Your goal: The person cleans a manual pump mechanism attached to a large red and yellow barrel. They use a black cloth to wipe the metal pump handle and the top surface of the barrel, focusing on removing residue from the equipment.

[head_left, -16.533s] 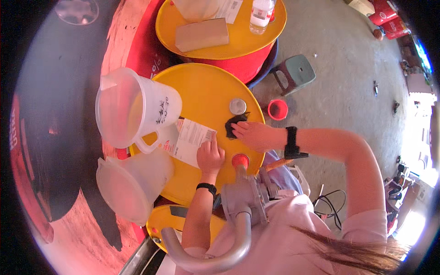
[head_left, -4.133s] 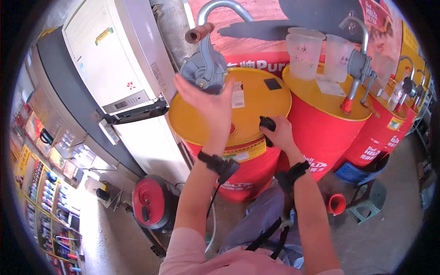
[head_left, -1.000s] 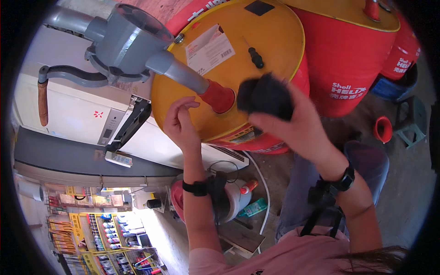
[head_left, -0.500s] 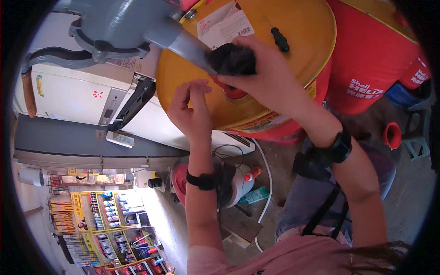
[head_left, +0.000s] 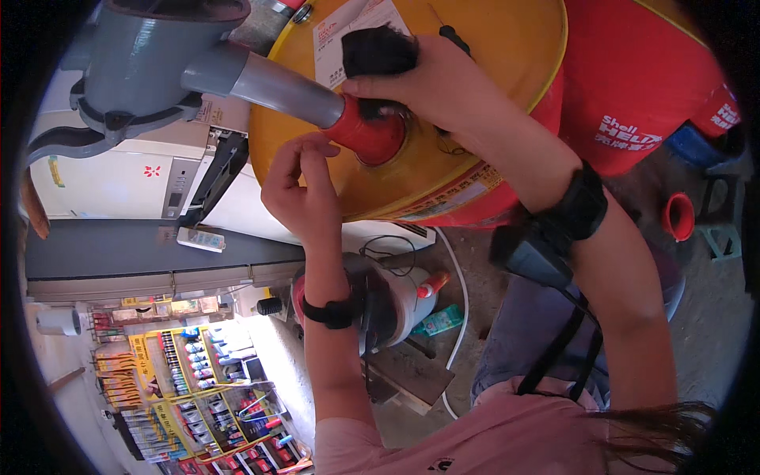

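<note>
Right hand [head_left: 455, 79]: grips bunched black cloth [head_left: 378, 57]
Left hand [head_left: 301, 182]: loosely curled, seemingly empty, near red pump collar [head_left: 360, 138]
Black cloth: probably soft, light; best gripped mid-bunch

The person beside me wears a pink short-sleeved T-shirt [head_left: 507, 435] with a small dark print [head_left: 441, 465], plus bluish trousers [head_left: 518, 336] under black straps [head_left: 554, 358]. A black wristband [head_left: 328, 314] circles the left wrist; a bulkier black band [head_left: 587, 203], the right.

Matt black cloth [head_left: 378, 51], smooth metal pipe [head_left: 289, 89]
</note>
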Demonstrator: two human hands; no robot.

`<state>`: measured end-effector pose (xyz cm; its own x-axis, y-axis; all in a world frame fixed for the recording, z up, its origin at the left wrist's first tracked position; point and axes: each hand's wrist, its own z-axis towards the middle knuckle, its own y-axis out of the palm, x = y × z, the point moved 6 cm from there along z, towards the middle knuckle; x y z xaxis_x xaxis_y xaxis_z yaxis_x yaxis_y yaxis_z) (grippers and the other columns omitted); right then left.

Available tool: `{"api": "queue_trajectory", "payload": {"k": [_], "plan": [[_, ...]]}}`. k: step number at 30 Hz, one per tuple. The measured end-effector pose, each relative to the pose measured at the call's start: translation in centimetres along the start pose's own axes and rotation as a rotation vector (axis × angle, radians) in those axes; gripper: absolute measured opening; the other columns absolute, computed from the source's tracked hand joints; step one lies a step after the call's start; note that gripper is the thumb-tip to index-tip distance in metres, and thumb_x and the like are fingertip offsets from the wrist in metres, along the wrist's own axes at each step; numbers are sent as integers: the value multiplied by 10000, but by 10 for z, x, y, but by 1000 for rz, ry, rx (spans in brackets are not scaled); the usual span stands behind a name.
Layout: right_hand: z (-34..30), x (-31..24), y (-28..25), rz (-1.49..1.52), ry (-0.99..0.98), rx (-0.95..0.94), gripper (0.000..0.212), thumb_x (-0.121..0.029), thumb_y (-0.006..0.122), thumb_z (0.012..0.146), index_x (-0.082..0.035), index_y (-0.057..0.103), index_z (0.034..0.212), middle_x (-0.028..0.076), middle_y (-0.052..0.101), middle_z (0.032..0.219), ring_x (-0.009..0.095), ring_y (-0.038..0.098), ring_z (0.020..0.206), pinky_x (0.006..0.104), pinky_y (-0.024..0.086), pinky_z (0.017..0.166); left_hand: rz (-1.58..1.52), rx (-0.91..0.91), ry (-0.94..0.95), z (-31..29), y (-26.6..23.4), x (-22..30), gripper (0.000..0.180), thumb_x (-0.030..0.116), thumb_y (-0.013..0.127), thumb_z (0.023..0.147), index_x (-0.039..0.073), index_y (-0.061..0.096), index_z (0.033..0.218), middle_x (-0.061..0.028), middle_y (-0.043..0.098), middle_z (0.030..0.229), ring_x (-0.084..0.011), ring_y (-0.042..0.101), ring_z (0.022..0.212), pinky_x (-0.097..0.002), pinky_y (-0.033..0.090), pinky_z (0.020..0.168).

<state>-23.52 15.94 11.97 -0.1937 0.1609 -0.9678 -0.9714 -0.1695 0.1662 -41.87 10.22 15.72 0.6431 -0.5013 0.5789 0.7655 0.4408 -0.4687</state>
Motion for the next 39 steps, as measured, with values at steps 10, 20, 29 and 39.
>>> {"api": "queue_trajectory", "payload": {"k": [10, 20, 29, 39], "plan": [[-7, -7, -9, 207, -281, 202, 390, -211, 765, 748, 8, 691, 1062, 140, 731, 883, 226, 718, 827, 336, 556, 756, -15, 4, -41, 1, 1, -2, 174, 32, 539, 903, -39, 697, 891, -74, 699, 768, -111, 657, 711, -220, 466, 640], [-13, -16, 3, 149, -416, 81, 453, -158, 831, 742, -55, 654, 1146, 114, 726, 1009, 227, 701, 960, 325, 539, 859, -11, 11, -19, 1, -1, -3, 162, 23, 550, 885, -47, 695, 869, -84, 703, 768, -123, 673, 707, -230, 493, 667], [-27, -29, 3, -135, -598, 130, 324, -53, 767, 817, -39, 583, 1083, 30, 665, 944, 107, 620, 909, 273, 498, 813, -41, 16, -1, 1, 1, 0, 162, 26, 550, 884, -52, 691, 864, -85, 700, 770, -124, 672, 711, -230, 494, 665], [-32, -37, 11, -237, -765, 179, 276, -77, 752, 771, -70, 638, 1023, 151, 677, 891, 375, 661, 875, 392, 514, 719, -45, 11, -7, 0, 0, -2, 182, 23, 534, 910, -70, 685, 868, -101, 698, 799, -138, 665, 732, -246, 508, 697]]}}
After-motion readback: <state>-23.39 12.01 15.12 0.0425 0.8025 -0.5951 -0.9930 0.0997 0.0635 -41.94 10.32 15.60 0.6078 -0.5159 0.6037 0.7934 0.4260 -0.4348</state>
